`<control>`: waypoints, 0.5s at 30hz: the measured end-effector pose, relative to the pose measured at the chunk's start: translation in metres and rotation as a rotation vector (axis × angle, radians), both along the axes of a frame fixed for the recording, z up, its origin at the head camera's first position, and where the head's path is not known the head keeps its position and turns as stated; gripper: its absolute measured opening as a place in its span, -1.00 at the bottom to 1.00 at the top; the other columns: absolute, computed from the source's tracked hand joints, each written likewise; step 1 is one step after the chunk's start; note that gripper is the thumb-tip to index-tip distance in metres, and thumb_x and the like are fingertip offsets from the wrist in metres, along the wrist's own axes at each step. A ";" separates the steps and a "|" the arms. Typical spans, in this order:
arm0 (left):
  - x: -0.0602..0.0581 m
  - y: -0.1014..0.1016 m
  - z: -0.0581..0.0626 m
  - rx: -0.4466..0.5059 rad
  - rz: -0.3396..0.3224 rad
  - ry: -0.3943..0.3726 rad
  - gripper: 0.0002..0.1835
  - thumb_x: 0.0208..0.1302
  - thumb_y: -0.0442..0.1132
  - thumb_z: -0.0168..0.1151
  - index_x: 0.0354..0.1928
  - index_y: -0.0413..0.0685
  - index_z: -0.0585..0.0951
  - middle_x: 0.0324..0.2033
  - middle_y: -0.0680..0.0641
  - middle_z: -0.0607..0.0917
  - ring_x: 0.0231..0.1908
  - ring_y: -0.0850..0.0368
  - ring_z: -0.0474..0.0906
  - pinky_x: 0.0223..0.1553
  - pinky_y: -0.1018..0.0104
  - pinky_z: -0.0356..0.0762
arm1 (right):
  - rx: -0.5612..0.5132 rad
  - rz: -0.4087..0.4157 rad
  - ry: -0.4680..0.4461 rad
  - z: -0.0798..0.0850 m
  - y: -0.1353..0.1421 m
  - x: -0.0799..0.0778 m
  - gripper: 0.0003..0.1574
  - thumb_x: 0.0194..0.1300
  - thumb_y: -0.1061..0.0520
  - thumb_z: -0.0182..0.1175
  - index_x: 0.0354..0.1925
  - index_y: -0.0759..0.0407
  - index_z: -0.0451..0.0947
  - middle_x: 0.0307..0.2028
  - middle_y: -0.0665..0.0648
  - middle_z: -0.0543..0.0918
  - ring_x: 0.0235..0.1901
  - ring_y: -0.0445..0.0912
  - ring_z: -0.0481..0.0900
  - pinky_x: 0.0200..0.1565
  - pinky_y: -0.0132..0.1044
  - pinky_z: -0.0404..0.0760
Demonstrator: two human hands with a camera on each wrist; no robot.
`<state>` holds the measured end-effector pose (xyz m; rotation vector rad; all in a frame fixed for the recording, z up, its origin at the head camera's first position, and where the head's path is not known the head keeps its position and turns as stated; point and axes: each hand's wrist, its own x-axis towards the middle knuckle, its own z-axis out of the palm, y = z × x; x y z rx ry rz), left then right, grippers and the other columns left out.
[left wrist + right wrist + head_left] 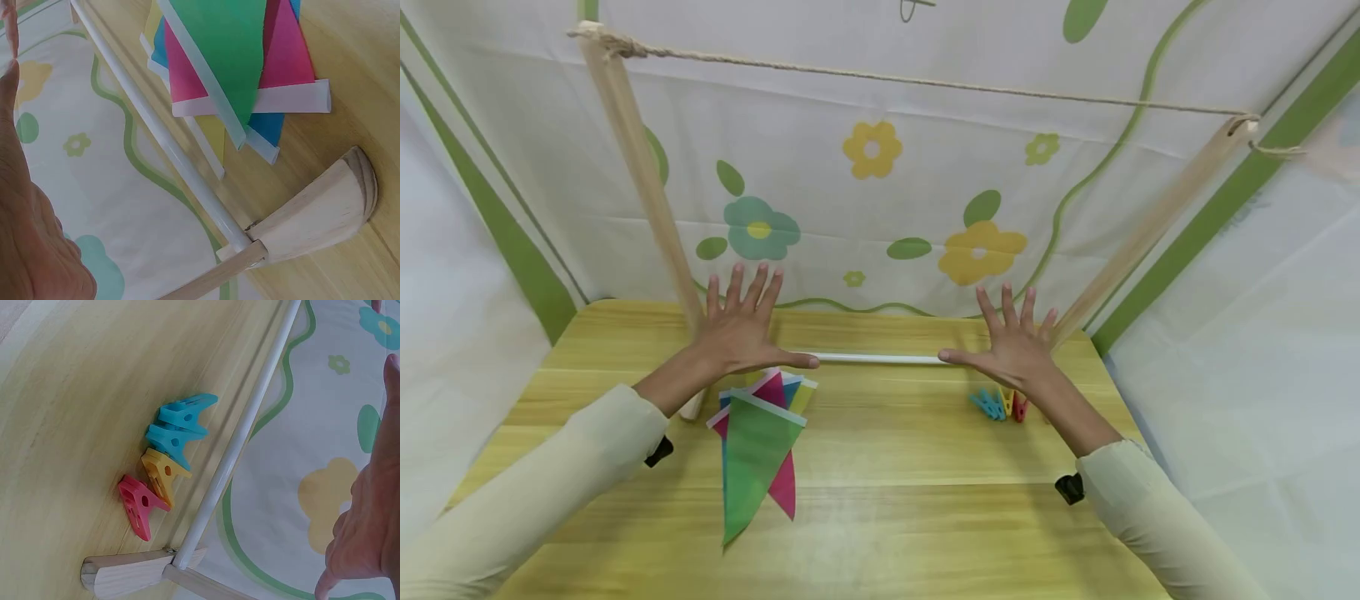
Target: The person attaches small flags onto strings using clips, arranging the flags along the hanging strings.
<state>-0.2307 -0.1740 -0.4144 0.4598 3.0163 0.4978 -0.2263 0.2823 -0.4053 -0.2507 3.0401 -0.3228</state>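
Note:
My left hand [741, 329] is held out with its fingers spread, above the table near the left wooden post [643, 179]. My right hand [1011, 346] is likewise spread, near the right wooden post [1157, 225]. Neither hand holds anything. A white rod [880, 358] runs between the posts, behind the thumbs in the head view. Below my left hand lies a pile of triangular fabric flags, a green flag [760, 462] on top, with a pink flag [290, 50] and blue and yellow ones under it. Below my right hand are blue clothespins [178, 428], a yellow clothespin [164, 475] and a red clothespin [142, 505].
A twine [925, 82] is tied between the tops of the two posts. The posts stand on wooden feet [319, 212] on the wood-grain table [880, 533]. Behind and at the sides hangs white cloth [820, 167] printed with flowers and green bands.

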 end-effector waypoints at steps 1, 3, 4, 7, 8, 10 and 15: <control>0.000 0.000 0.000 0.000 -0.002 0.000 0.71 0.01 0.85 0.33 0.86 0.06 -0.37 0.85 -0.21 -0.37 0.79 -0.42 -0.67 0.65 -0.52 -0.88 | -0.003 0.000 -0.003 0.000 0.000 0.000 0.66 0.27 -0.93 0.08 0.86 -0.28 -0.48 0.81 0.19 -0.65 0.74 0.42 -0.79 0.55 0.69 -0.77; 0.001 -0.001 0.000 0.001 -0.007 0.001 0.71 0.01 0.84 0.33 0.86 0.06 -0.37 0.85 -0.24 -0.36 0.80 -0.43 -0.65 0.66 -0.53 -0.85 | -0.005 0.001 -0.003 0.000 0.000 0.000 0.66 0.27 -0.92 0.09 0.87 -0.27 -0.46 0.81 0.18 -0.65 0.74 0.43 -0.77 0.56 0.69 -0.75; 0.001 -0.001 -0.001 0.004 -0.009 0.001 0.72 0.00 0.84 0.34 0.86 0.06 -0.36 0.85 -0.25 -0.34 0.80 -0.44 -0.64 0.67 -0.54 -0.84 | -0.004 0.002 -0.003 0.000 0.000 0.000 0.65 0.27 -0.92 0.09 0.87 -0.28 -0.46 0.81 0.17 -0.64 0.75 0.43 -0.75 0.57 0.68 -0.74; 0.004 -0.002 -0.002 0.004 -0.011 -0.001 0.72 -0.01 0.84 0.35 0.87 0.05 -0.33 0.85 -0.27 -0.29 0.81 -0.47 -0.58 0.69 -0.56 -0.74 | -0.001 0.012 -0.001 -0.001 0.000 0.000 0.66 0.26 -0.92 0.11 0.87 -0.28 -0.45 0.83 0.22 -0.56 0.78 0.48 -0.62 0.61 0.69 -0.64; 0.005 -0.002 -0.003 0.003 -0.012 0.002 0.73 -0.02 0.85 0.36 0.87 0.04 -0.31 0.86 -0.27 -0.27 0.81 -0.48 -0.55 0.70 -0.57 -0.70 | -0.003 0.015 -0.001 -0.001 0.000 0.000 0.66 0.25 -0.92 0.12 0.87 -0.28 -0.43 0.84 0.24 -0.53 0.78 0.50 -0.57 0.63 0.68 -0.60; 0.007 -0.002 -0.004 0.005 -0.011 0.009 0.72 -0.03 0.85 0.37 0.88 0.03 -0.26 0.86 -0.28 -0.20 0.82 -0.48 -0.49 0.73 -0.57 -0.61 | -0.009 0.024 -0.005 -0.002 0.000 0.001 0.67 0.25 -0.91 0.14 0.87 -0.27 -0.41 0.85 0.27 -0.46 0.79 0.51 -0.50 0.67 0.67 -0.51; 0.011 -0.001 -0.007 0.014 -0.029 0.038 0.65 0.03 0.79 0.39 0.88 -0.03 -0.12 0.84 -0.30 0.00 0.83 -0.47 -0.32 0.76 -0.53 -0.40 | -0.033 0.035 -0.008 -0.004 0.002 0.004 0.67 0.25 -0.88 0.19 0.88 -0.24 -0.36 0.86 0.29 -0.34 0.81 0.50 -0.39 0.73 0.60 -0.34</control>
